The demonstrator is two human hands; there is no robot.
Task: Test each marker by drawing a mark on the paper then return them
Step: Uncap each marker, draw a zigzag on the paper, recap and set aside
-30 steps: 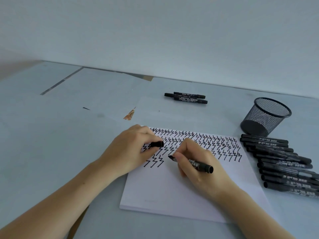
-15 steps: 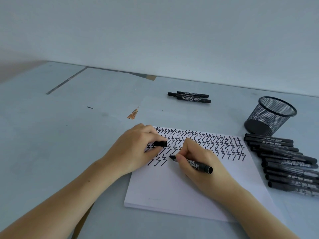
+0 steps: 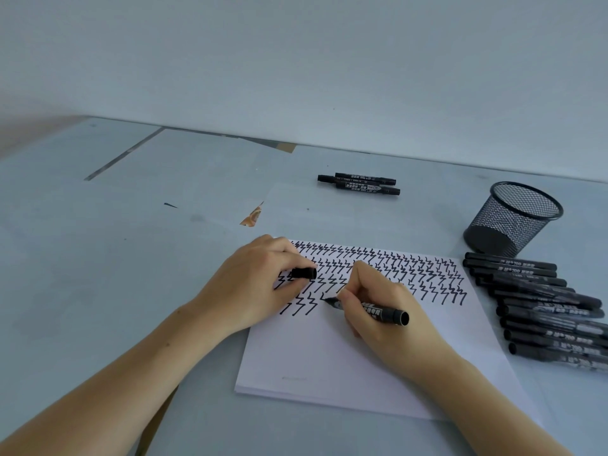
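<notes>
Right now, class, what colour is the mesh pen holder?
Black mesh pen holder, clearest in the head view.

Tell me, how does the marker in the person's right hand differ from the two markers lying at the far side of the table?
The marker in the right hand is uncapped at its tip, which touches the paper; the two far markers are capped. It is held tilted by the right hand, while they lie flat on the table, untouched. Its cap is pinched in the left hand. All three are black markers with similar printed labels.
</notes>
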